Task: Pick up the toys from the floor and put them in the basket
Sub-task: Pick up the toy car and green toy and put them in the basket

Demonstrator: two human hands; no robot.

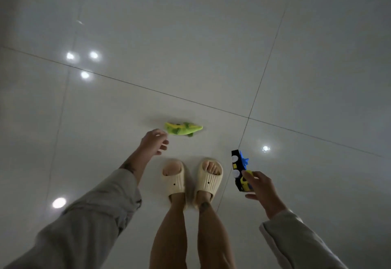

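A green and yellow crocodile toy (183, 129) lies on the pale tiled floor just ahead of my feet. My left hand (154, 142) hangs right beside its near left end with fingers apart, holding nothing; I cannot tell whether a fingertip touches it. My right hand (261, 188) grips a black, blue and yellow toy truck (240, 169) with white wheels, held off the floor to the right of my feet. No basket is in view.
My two feet in cream slides (191, 181) stand together between the hands. Glossy white floor tiles (190, 57) with dark grout lines stretch ahead, showing bright ceiling-light reflections.
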